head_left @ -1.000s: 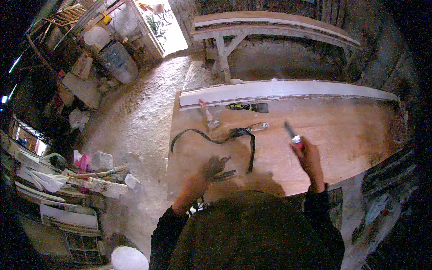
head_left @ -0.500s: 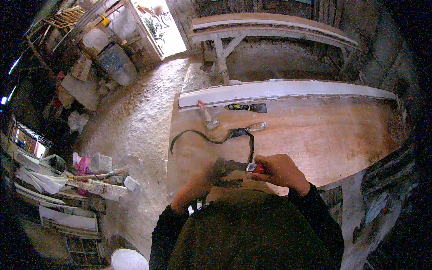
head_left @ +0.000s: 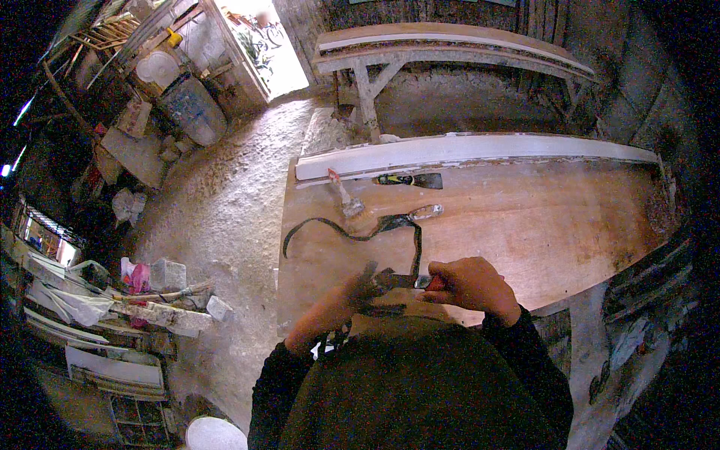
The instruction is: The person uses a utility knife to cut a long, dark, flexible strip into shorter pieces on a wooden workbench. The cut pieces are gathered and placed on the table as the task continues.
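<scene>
In front of my body, my left hand (head_left: 360,291) is closed on a dark strap-like piece (head_left: 394,280), its fingers partly lost in shadow. My right hand (head_left: 474,283) grips a red-handled tool with a short shiny metal end (head_left: 422,282); its exact kind does not show. That metal end meets the dark piece between my hands. A long black strap (head_left: 330,220) curves over the wooden board (head_left: 540,217) and runs down to the same spot. Past it lie a tool with a whitish handle (head_left: 426,212), a paintbrush (head_left: 346,196) and a putty knife with a black-and-yellow handle (head_left: 409,180).
A long white strip (head_left: 472,150) runs along the board's far edge. Behind it stands a wooden bench (head_left: 450,54). At left, scrap boards (head_left: 161,315) are piled on the floor, and a blue-grey barrel (head_left: 193,109) stands near the bright doorway (head_left: 270,49).
My right hand and the red-handled tool have shifted slightly to the right, and more of the dark piece shows between my hands. The tools on the board have stayed in place.
</scene>
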`<state>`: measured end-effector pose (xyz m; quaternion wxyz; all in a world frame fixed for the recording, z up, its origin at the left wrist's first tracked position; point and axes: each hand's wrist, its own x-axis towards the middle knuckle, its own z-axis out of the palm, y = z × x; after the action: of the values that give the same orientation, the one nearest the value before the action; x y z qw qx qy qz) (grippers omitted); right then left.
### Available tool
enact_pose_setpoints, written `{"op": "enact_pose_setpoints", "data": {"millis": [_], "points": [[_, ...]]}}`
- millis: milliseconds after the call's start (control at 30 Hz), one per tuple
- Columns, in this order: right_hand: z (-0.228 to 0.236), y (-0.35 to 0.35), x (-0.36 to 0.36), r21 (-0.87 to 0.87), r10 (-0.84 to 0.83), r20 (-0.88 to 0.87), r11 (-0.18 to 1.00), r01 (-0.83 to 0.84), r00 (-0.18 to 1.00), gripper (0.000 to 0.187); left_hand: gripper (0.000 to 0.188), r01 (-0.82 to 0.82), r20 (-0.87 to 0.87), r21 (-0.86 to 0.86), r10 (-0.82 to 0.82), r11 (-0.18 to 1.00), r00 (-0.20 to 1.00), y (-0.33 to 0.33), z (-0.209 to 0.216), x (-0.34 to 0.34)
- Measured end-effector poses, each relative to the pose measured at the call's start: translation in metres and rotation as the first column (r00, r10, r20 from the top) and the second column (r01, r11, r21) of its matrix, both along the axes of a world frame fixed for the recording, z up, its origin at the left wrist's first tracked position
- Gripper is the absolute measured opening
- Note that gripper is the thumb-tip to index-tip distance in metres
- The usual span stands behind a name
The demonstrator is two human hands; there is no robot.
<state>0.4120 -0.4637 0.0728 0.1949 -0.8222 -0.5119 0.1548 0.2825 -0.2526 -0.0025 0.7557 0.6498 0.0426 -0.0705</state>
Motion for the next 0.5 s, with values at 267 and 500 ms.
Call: {"op": "enact_pose_setpoints", "data": {"millis": [267,500], "points": [[-0.033,0.001,0.004,0.076,0.004,0.112,0.997,-0.013,0.994,0.031,0.043,0.213,-0.149,0.574,-0.155,0.791,0.977,-0.014,0.060,0.003],[-0.035,0.009,-0.002,0.109,-0.078,0.142,0.992,0.063,0.987,0.029,0.042,0.216,-0.105,0.844,-0.243,0.490,0.964,-0.014,0.016,-0.012]]}}
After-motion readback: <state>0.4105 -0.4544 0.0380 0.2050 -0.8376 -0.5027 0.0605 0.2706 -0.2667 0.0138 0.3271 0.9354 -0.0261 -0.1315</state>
